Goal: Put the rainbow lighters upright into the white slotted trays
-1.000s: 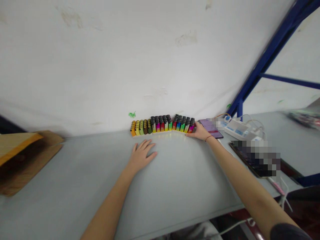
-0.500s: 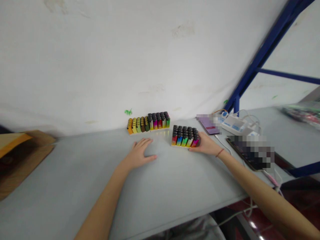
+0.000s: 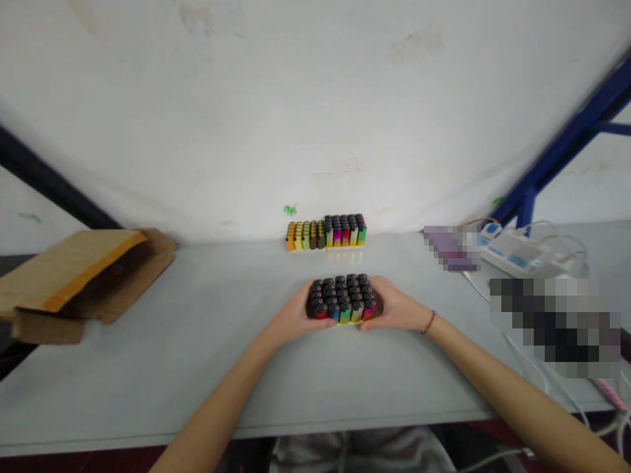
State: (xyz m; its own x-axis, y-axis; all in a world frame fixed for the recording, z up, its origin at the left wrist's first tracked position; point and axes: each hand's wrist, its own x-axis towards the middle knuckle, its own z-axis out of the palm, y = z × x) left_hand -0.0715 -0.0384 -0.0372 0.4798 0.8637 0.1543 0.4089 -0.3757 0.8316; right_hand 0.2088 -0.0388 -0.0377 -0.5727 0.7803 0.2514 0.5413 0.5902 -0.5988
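A tray of lighters with black tops and bright, multicoloured bodies is between my two hands over the middle of the table. My left hand wraps its left end, thumb along the front. My right hand, with a thin red cord at the wrist, grips the right end. Behind it, against the wall, stand two more sets side by side: yellow, green and brown lighters on the left, and black-topped coloured lighters on the right. Whether the held tray touches the table I cannot tell.
An open cardboard box lies at the left of the grey table. On the right are a purple phone-like item, a white power strip with cables, and a blurred-out dark device. A blue metal frame rises behind them.
My left hand has closed on the left end of the lighter tray, which my right hand alone held before. The tray has come nearer to me. The view has turned left.
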